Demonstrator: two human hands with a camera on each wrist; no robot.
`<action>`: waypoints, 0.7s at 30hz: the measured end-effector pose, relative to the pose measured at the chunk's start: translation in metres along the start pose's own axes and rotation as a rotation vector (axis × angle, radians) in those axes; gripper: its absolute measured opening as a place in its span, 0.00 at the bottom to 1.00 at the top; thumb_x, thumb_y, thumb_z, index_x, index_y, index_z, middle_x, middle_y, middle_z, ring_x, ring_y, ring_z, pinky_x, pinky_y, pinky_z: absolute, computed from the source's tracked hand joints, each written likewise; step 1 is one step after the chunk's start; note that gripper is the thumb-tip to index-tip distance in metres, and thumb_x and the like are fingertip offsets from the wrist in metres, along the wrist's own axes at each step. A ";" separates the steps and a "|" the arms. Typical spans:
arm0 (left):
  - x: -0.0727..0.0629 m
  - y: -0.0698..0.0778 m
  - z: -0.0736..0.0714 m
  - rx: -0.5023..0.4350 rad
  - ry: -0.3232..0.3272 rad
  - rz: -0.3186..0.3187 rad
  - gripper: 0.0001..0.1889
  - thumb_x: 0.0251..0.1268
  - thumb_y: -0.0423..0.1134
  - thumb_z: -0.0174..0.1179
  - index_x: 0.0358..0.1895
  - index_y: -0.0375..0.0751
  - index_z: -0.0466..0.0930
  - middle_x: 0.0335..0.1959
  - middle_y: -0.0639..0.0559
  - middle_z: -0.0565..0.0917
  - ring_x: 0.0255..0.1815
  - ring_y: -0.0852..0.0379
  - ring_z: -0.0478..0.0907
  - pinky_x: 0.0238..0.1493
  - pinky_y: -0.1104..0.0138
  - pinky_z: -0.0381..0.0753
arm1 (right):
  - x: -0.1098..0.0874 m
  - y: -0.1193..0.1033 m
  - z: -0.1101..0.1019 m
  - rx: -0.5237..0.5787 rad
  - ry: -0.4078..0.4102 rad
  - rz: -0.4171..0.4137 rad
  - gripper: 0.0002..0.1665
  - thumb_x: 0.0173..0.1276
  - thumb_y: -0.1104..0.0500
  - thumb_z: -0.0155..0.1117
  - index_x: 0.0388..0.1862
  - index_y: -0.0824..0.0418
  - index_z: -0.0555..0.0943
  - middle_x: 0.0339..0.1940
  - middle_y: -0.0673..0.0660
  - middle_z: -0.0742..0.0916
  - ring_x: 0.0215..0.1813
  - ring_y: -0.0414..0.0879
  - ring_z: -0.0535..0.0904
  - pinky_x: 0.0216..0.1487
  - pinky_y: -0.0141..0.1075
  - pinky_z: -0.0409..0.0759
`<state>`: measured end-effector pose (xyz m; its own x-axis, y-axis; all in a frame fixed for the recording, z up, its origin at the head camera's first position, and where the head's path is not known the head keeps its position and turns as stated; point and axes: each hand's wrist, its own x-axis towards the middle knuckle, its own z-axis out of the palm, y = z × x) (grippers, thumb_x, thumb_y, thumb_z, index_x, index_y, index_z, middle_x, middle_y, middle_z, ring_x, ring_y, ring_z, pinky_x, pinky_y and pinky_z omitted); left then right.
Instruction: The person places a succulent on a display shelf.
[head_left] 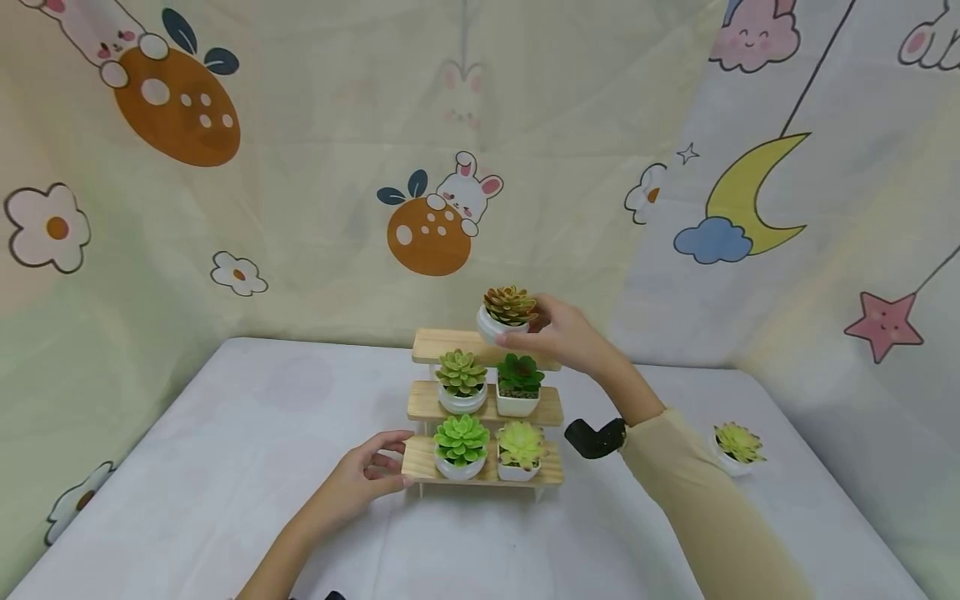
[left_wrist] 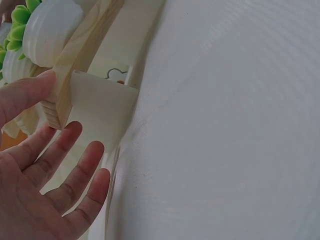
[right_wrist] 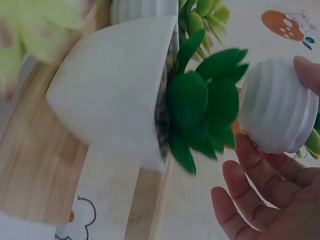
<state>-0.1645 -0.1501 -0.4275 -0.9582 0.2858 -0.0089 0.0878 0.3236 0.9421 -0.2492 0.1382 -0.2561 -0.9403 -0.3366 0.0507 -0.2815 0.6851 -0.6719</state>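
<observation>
A three-tier wooden plant stand (head_left: 442, 345) with white supports stands on the table. My right hand (head_left: 564, 335) grips a potted succulent (head_left: 510, 307) with reddish-green leaves by its white ribbed pot, above the top tier. At the left end of the lowest board, my left hand (head_left: 366, 471) pinches the wood between thumb and index finger; the other fingers spread below in the left wrist view. A pale green succulent (head_left: 461, 373) and a dark green one in a square pot (right_wrist: 115, 90) occupy the middle tier. The lowest tier bears a bright green succulent (head_left: 461, 442) and a yellow-green one (head_left: 521, 447).
Another yellow-green potted succulent (head_left: 738, 444) stands on the white-covered table (head_left: 300, 392) at the right, partly behind the right sleeve (head_left: 697, 492). A patterned cloth backdrop (head_left: 322, 192) rises behind the table. A black wrist device (head_left: 595, 438) sits at the right cuff.
</observation>
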 end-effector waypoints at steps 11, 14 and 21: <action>0.000 0.001 0.001 0.002 -0.007 0.010 0.30 0.53 0.42 0.67 0.61 0.46 0.69 0.53 0.43 0.74 0.47 0.52 0.73 0.45 0.66 0.76 | 0.020 -0.015 0.018 -0.067 -0.022 0.005 0.34 0.55 0.40 0.66 0.53 0.60 0.70 0.43 0.58 0.79 0.40 0.50 0.73 0.34 0.36 0.73; 0.000 0.001 0.001 -0.004 -0.010 0.007 0.30 0.53 0.42 0.67 0.62 0.46 0.69 0.53 0.43 0.74 0.47 0.52 0.73 0.44 0.66 0.75 | 0.025 -0.018 0.022 -0.069 -0.028 0.035 0.35 0.55 0.39 0.66 0.53 0.60 0.71 0.43 0.58 0.79 0.41 0.50 0.73 0.34 0.36 0.73; -0.001 0.002 0.000 -0.012 -0.008 0.004 0.30 0.53 0.41 0.67 0.62 0.45 0.69 0.53 0.43 0.74 0.46 0.52 0.73 0.43 0.66 0.75 | 0.033 -0.022 0.030 -0.070 -0.050 0.080 0.38 0.54 0.40 0.68 0.55 0.62 0.70 0.47 0.59 0.79 0.45 0.50 0.73 0.41 0.38 0.74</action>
<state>-0.1630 -0.1503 -0.4258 -0.9556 0.2945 -0.0080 0.0883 0.3121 0.9460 -0.2687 0.0928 -0.2614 -0.9500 -0.3098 -0.0386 -0.2207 0.7539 -0.6187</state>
